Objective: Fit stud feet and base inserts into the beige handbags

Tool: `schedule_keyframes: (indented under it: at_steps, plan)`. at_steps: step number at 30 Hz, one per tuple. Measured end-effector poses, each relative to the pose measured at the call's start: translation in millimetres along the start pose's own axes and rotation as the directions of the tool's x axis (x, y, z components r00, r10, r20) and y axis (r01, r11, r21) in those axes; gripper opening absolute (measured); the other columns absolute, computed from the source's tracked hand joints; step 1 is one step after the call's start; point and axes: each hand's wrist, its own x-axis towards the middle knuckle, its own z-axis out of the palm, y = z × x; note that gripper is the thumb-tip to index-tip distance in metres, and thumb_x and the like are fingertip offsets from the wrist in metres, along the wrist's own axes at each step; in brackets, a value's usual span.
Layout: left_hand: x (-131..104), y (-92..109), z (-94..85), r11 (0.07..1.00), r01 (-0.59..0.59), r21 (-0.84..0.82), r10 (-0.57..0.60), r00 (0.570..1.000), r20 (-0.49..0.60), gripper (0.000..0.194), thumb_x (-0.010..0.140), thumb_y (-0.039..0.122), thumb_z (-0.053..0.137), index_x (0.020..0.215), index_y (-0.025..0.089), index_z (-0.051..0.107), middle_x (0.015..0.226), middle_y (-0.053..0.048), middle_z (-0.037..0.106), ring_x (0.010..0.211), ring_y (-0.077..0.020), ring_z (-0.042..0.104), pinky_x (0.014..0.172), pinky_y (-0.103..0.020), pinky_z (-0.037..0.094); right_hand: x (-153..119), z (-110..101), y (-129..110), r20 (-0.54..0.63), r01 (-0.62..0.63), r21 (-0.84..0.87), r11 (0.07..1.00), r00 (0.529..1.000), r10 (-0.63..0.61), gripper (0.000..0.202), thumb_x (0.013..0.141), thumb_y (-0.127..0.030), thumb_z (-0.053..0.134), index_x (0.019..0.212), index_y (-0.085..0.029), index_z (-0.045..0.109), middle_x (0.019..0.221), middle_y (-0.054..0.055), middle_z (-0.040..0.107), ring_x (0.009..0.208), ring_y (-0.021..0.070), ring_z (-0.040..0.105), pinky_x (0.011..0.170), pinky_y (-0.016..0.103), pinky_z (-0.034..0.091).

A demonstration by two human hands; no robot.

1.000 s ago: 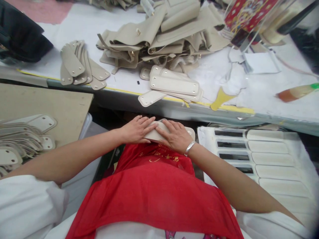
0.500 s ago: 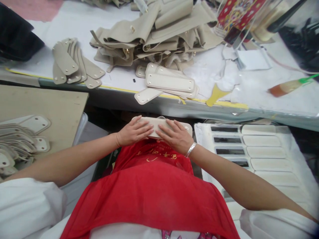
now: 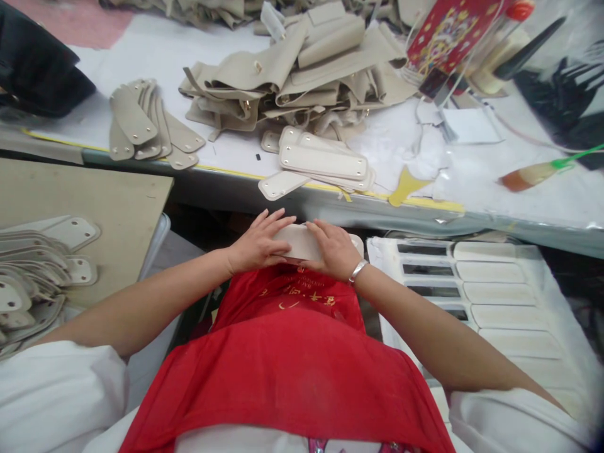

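Observation:
A beige leather strap piece [image 3: 300, 243] with rounded ends lies across in front of my red apron, held between my two hands. My left hand [image 3: 258, 242] grips its left end, thumb along the near part and the other fingers spread over the far side. On the right part, my right hand [image 3: 336, 248] has its thumb at the near edge and its fingers bent over the top; a silver bracelet circles that wrist. The right tip of the piece shows beyond the hand. Its left end is covered by my left hand.
On the table ahead lie loose beige strap pieces [image 3: 325, 157], a fanned stack [image 3: 136, 123] and a heap of beige leather parts [image 3: 292, 69]. A yellow scraper [image 3: 406, 187] rests near the edge. Strips line a board [image 3: 503, 292] at right; more straps [image 3: 35, 270] are stacked left.
My hands lay flat with fingers across the top of the strap piece. Now the thumbs are at its near side, and my left fingers have spread and moved toward the far side.

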Motion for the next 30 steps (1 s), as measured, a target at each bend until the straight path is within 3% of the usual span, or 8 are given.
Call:
schedule_keyframes:
  at_steps: [4,11,15,18,21,23,25,30]
  plan:
    - [8.0,-7.2,-0.2,0.998,-0.059,0.017,0.056,0.992,0.116,0.032,0.083,0.045,0.051,0.101,0.022,0.062,0.140,-0.013,0.038,0.125,-0.0308,0.037,0.100,-0.050,0.028,8.9,-0.9,4.8,0.053,0.040,0.033,0.999,0.998,-0.042,0.077,0.074,-0.059,0.056,0.133,-0.011,0.040,0.125,0.015,0.049,0.109,0.0294,0.044,0.094,0.040,0.031]
    - [4.7,-9.7,1.1,0.990,-0.132,0.055,0.125,0.986,0.108,0.030,0.084,0.042,0.048,0.103,0.023,0.061,0.140,-0.014,0.037,0.122,-0.0312,0.037,0.095,-0.048,0.031,2.5,1.7,2.3,0.027,0.092,-0.004,0.996,0.995,-0.091,0.072,0.078,-0.055,0.051,0.133,-0.012,0.039,0.128,0.016,0.045,0.108,0.0303,0.041,0.092,0.042,0.028]
    - [3.5,-8.4,-1.0,0.992,-0.123,-0.005,0.123,0.989,0.083,0.034,0.083,0.045,0.049,0.105,0.021,0.059,0.139,-0.014,0.039,0.121,-0.0306,0.039,0.096,-0.047,0.031,0.5,-1.0,-2.8,0.047,0.069,-0.039,0.997,0.997,-0.067,0.074,0.077,-0.056,0.052,0.134,-0.011,0.038,0.128,0.017,0.045,0.110,0.0303,0.040,0.093,0.041,0.028]
    - [7.7,-5.9,-1.9,0.994,-0.038,-0.105,0.043,0.998,0.045,0.059,0.076,0.057,0.054,0.119,0.017,0.050,0.141,-0.018,0.034,0.124,-0.0287,0.037,0.098,-0.043,0.032,2.7,-3.4,-4.5,0.080,0.050,-0.042,0.998,0.996,-0.046,0.082,0.074,-0.061,0.054,0.135,-0.010,0.035,0.129,0.018,0.044,0.112,0.0308,0.041,0.094,0.041,0.028]
    - [15.7,-3.8,-1.8,0.980,0.171,-0.100,-0.165,0.984,0.064,0.076,0.073,0.061,0.056,0.130,0.013,0.039,0.138,-0.018,0.039,0.124,-0.0285,0.039,0.099,-0.043,0.032,8.4,-4.9,-3.8,0.097,0.004,-0.027,1.000,0.995,-0.001,0.082,0.077,-0.065,0.048,0.135,-0.010,0.034,0.130,0.019,0.045,0.113,0.0297,0.043,0.094,0.040,0.030]
    - [20.3,-4.7,-1.5,0.949,0.313,-0.046,-0.307,0.945,0.114,0.072,0.074,0.059,0.055,0.128,0.013,0.042,0.127,-0.016,0.051,0.114,-0.0289,0.047,0.095,-0.044,0.036,12.9,-5.9,-2.3,0.112,-0.041,-0.035,0.999,0.993,0.045,0.077,0.079,-0.065,0.045,0.133,-0.011,0.036,0.127,0.019,0.047,0.110,0.0288,0.046,0.091,0.039,0.032]
    - [22.5,-8.2,-1.2,0.924,0.381,-0.035,-0.370,0.914,0.167,0.065,0.076,0.057,0.055,0.123,0.014,0.048,0.116,-0.013,0.058,0.103,-0.0276,0.053,0.089,-0.041,0.040,16.8,-7.8,-0.3,0.135,-0.071,-0.050,0.996,0.988,0.077,0.075,0.078,-0.067,0.044,0.129,-0.012,0.041,0.120,0.017,0.053,0.104,0.0285,0.050,0.087,0.038,0.035]
    - [20.8,-19.1,0.1,0.912,0.361,-0.197,-0.339,0.931,0.136,0.052,0.076,0.054,0.058,0.112,0.016,0.054,0.107,-0.008,0.060,0.096,-0.0224,0.053,0.085,-0.034,0.043,24.7,-13.5,5.5,0.196,-0.101,-0.071,0.992,0.974,0.113,0.072,0.075,-0.074,0.040,0.112,-0.013,0.051,0.099,0.013,0.060,0.089,0.0270,0.055,0.076,0.037,0.039]
